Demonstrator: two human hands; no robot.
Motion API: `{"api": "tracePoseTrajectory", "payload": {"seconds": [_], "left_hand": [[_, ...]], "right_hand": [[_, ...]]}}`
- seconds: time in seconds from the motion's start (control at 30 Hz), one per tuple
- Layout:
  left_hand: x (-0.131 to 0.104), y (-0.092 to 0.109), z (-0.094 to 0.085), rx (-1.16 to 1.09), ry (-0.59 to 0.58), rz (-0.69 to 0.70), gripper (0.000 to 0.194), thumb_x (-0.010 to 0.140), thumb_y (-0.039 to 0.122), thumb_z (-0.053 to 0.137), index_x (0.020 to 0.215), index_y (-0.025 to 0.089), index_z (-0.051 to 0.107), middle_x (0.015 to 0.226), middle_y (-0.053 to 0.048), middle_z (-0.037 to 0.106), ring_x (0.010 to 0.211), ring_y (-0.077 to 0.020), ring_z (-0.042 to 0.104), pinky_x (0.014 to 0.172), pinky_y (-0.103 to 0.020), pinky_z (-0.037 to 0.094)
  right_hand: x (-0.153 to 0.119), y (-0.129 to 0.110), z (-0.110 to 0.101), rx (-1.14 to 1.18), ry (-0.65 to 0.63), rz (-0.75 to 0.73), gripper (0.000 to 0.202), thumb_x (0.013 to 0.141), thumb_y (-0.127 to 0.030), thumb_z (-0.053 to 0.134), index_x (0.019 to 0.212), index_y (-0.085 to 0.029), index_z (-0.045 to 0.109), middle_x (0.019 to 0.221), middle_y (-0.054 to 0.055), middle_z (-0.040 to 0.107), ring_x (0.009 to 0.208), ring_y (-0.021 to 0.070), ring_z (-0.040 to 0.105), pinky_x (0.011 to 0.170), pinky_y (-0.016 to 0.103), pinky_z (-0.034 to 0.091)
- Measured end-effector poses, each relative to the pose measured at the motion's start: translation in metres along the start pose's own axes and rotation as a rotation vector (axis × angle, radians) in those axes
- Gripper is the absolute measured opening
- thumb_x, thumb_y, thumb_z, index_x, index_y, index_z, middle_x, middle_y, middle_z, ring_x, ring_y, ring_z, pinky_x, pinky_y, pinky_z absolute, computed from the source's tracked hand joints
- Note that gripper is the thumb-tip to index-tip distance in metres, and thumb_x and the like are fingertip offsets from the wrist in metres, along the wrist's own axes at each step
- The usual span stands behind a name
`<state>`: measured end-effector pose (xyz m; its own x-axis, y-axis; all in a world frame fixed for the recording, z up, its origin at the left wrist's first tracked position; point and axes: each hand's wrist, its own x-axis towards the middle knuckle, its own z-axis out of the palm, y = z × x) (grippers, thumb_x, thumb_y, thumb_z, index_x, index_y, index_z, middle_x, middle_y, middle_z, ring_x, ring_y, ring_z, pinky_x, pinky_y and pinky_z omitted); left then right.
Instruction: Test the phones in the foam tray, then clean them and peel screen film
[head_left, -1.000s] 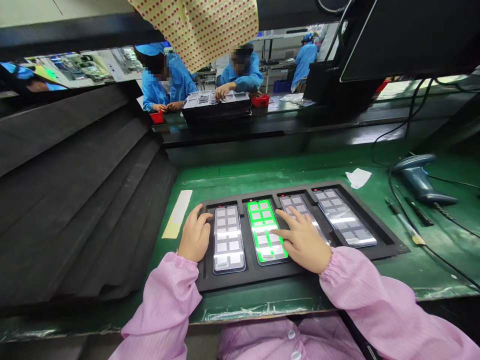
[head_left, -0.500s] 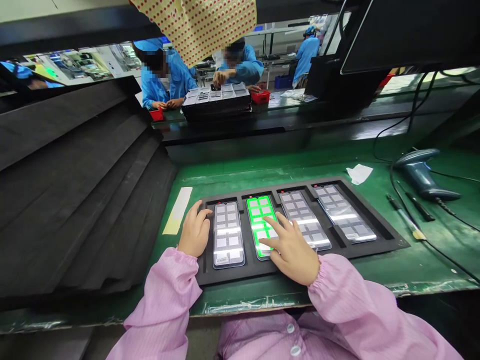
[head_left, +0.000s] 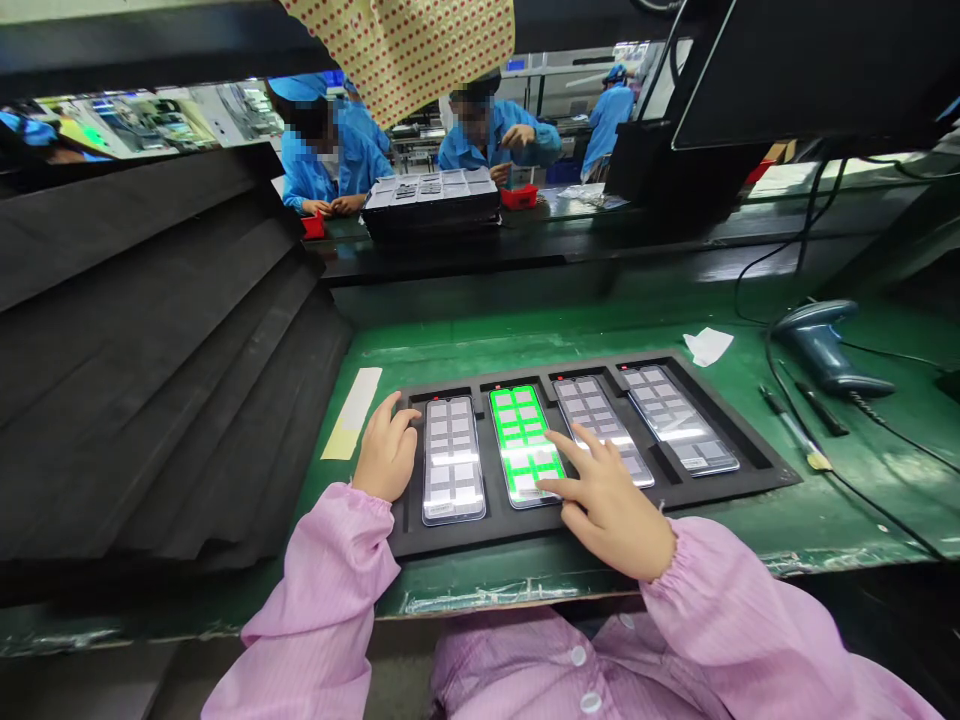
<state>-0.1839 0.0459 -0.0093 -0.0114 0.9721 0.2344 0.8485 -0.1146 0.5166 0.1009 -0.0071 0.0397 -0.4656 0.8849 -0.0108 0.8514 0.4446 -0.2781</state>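
A black foam tray point(head_left: 450, 543) lies on the green bench with several smartphones in its slots. The second phone from the left point(head_left: 517, 430) shows a bright green screen with pale rectangles. My right hand point(head_left: 611, 500) is over that phone's lower right, fingers spread, its fingertips at the screen. At the tray's left edge rests my left hand point(head_left: 386, 450), fingers apart and loosely bent, beside the leftmost phone point(head_left: 452, 460). That phone, the third phone point(head_left: 592, 415) and the rightmost phone point(head_left: 675, 415) have grey screens with pale rectangles.
Black foam sheets point(head_left: 150, 380) are stacked high on the left. A barcode scanner point(head_left: 821, 345), pens and cables lie at the right. Paper strips point(head_left: 352, 412) and a white scrap point(head_left: 708, 347) are on the bench. People in blue work beyond a black divider.
My right hand has moved slightly right and down across the green-screen phone. My left hand stays at the tray's edge. A co-worker across the bench has lifted a hand from the stacked trays.
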Motion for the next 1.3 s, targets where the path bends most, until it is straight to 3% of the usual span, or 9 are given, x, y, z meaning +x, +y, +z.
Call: {"api": "tracePoseTrajectory", "payload": {"seconds": [0.2, 0.6, 0.9, 1.07, 1.17, 1.3], "left_hand": [[0.000, 0.000, 0.000, -0.012, 0.005, 0.003, 0.037, 0.084, 0.026, 0.027, 0.100, 0.017, 0.059, 0.135, -0.013, 0.039, 0.128, -0.0257, 0.036, 0.107, -0.046, 0.031], [0.000, 0.002, -0.001, -0.025, -0.009, -0.003, 0.037, 0.084, 0.026, 0.027, 0.100, 0.017, 0.058, 0.135, -0.013, 0.038, 0.129, -0.0264, 0.034, 0.107, -0.048, 0.029], [0.000, -0.001, 0.000, -0.034, 0.012, 0.019, 0.035, 0.084, 0.026, 0.027, 0.099, 0.019, 0.058, 0.134, -0.011, 0.039, 0.128, -0.0255, 0.036, 0.107, -0.048, 0.030], [0.000, 0.000, 0.001, -0.036, 0.001, 0.006, 0.036, 0.084, 0.025, 0.028, 0.101, 0.016, 0.057, 0.135, -0.015, 0.038, 0.128, -0.0269, 0.037, 0.106, -0.047, 0.031], [-0.002, 0.002, 0.001, -0.083, -0.008, -0.041, 0.037, 0.083, 0.024, 0.029, 0.110, 0.014, 0.053, 0.138, -0.016, 0.035, 0.126, -0.0279, 0.039, 0.105, -0.048, 0.032], [-0.004, 0.000, 0.007, -0.246, 0.037, -0.070, 0.045, 0.081, 0.021, 0.031, 0.123, 0.008, 0.041, 0.138, -0.020, 0.033, 0.131, -0.0267, 0.032, 0.109, -0.047, 0.026]], "right_hand": [[0.005, -0.014, 0.013, 0.028, -0.022, -0.066, 0.042, 0.073, -0.010, 0.041, 0.099, -0.027, 0.069, 0.143, 0.007, 0.035, 0.133, 0.0383, 0.018, 0.099, 0.067, 0.020], [-0.011, 0.020, -0.002, -0.076, -0.005, 0.038, 0.042, 0.074, -0.009, 0.042, 0.096, -0.029, 0.071, 0.140, 0.008, 0.036, 0.132, 0.0406, 0.020, 0.097, 0.068, 0.023], [-0.011, 0.024, -0.008, -0.030, 0.084, 0.023, 0.040, 0.075, -0.011, 0.040, 0.093, -0.027, 0.072, 0.138, 0.009, 0.040, 0.131, 0.0392, 0.023, 0.095, 0.068, 0.027], [0.020, 0.010, -0.013, 0.000, 0.120, -0.036, 0.038, 0.075, -0.013, 0.040, 0.099, -0.022, 0.069, 0.134, 0.009, 0.047, 0.130, 0.0361, 0.029, 0.098, 0.061, 0.031], [0.054, -0.010, -0.013, -0.007, 0.058, -0.051, 0.043, 0.074, -0.014, 0.042, 0.110, -0.020, 0.065, 0.136, 0.009, 0.045, 0.130, 0.0346, 0.028, 0.101, 0.058, 0.029], [0.104, -0.045, -0.005, -0.058, -0.058, -0.062, 0.051, 0.073, -0.013, 0.042, 0.120, -0.023, 0.058, 0.142, 0.007, 0.037, 0.133, 0.0357, 0.021, 0.101, 0.061, 0.025]]}}
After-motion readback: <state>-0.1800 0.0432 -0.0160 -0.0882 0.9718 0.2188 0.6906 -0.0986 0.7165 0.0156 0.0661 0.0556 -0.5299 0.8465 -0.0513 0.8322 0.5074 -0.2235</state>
